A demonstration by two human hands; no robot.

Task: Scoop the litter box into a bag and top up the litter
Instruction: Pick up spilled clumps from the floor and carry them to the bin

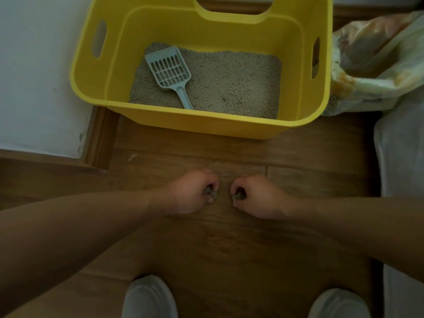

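Yellow litter box (206,125) 1 | scoop (171,70) 1 | grey clumps (211,194) 2 | left hand (195,193), right hand (258,198) pinch one each

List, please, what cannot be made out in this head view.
Head view.
The grey bits gripped in the left hand and right hand: curled fingers hide most, identity unclear.
The scoop: handle end behind the near wall of the litter box.
The bag: cut by the right edge, contents blurred.

Looking steeply down from the head onto the brown wood-plank floor (218,249), facing the nearby yellow plastic litter box (206,125) at the floor's far edge.
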